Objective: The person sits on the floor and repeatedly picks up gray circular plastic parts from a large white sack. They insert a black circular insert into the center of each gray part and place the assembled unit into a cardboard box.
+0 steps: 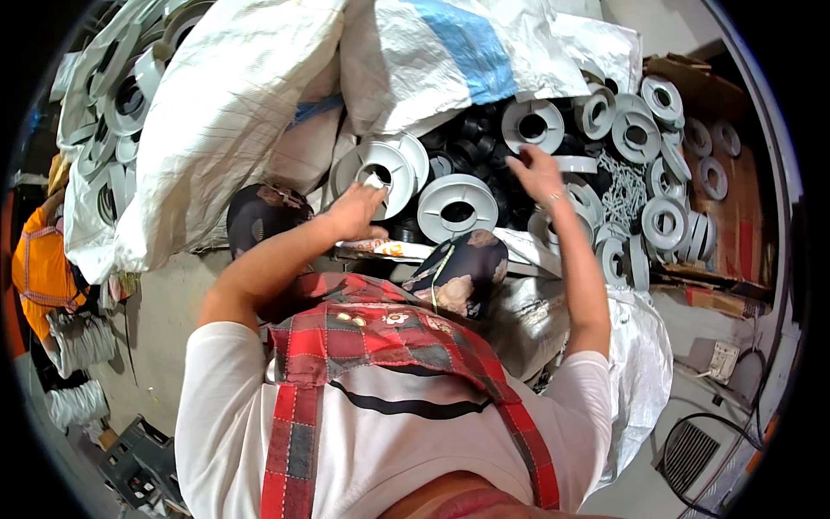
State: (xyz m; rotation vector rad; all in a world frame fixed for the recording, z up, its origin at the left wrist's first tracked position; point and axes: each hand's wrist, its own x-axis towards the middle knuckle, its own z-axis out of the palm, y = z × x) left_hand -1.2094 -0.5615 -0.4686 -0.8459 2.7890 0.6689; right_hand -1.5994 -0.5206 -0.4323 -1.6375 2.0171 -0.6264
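Observation:
My left hand point(356, 210) grips the hub of a grey plastic spool point(385, 177) lying in front of me. My right hand point(536, 171) reaches forward with fingers apart over a pile of small black parts point(471, 134), just below another grey spool point(533, 125); it holds nothing that I can see. A third grey spool point(456, 206) lies flat between my two hands. My knees in dark patterned trousers point(462, 272) show below the spools.
Large white woven sacks point(225, 112) bulge at the left and top. Several more grey spools point(644, 173) are heaped on the right over cardboard point(731, 233). Another person in orange point(39, 268) sits at far left. A power strip point(722, 362) and cables lie at lower right.

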